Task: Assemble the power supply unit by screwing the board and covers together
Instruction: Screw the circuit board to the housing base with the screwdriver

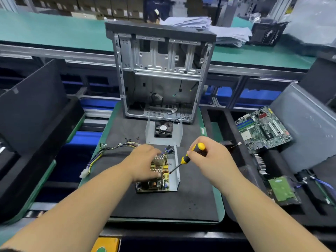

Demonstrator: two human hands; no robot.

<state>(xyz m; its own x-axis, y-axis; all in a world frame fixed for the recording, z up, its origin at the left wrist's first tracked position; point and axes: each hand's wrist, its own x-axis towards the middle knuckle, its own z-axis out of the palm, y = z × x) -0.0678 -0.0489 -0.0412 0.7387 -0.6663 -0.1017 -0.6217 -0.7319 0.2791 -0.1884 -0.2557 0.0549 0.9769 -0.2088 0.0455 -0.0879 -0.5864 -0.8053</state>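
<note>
1 head view: right hand [205, 157] grips the screwdriver [189, 157], tip on the board [156, 179] in the lower cover [175, 171], mat centre. Left hand [145, 160] presses the board, fingers loosely curled. Fan cover [163, 131] waits at 12 o'clock. Step: board screws. Next: seat tip squarely, drive.

black mat [190, 197], PSU tray [175, 171], case [163, 73]

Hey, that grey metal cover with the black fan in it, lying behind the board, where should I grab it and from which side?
Take the grey metal fan cover by its two upright side walls, coming down from above with fingers on the left and right outer faces. It lies open side up, the walls stand free, and the fan fills the middle, so probably avoid pinching there.
</note>
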